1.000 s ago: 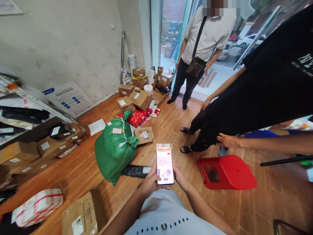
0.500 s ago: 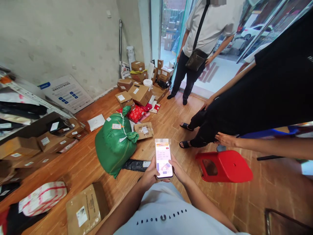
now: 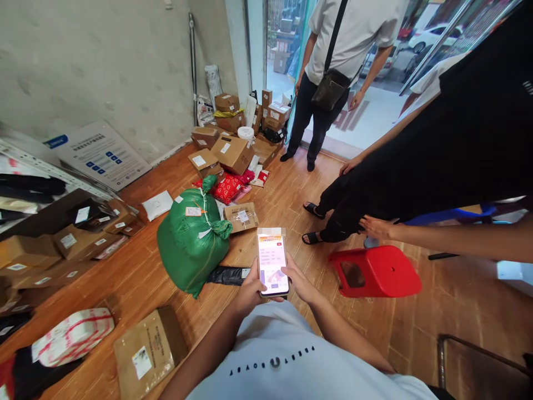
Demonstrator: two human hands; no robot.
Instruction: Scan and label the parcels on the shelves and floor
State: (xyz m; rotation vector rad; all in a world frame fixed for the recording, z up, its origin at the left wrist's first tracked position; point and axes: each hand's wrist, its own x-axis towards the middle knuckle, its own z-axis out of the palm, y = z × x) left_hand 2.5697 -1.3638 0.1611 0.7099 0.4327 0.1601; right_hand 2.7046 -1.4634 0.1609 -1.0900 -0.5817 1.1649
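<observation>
Green sack (image 3: 192, 239) lies on the floor left of the grip; red stool (image 3: 377, 270) stands right of it. Left hand (image 3: 250, 290) and right hand (image 3: 300, 283) together clasp a lit smartphone (image 3: 272, 264) between them.

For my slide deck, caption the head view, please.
Both hands, left hand and right hand, hold a phone above a parcel-strewn floor.
</observation>
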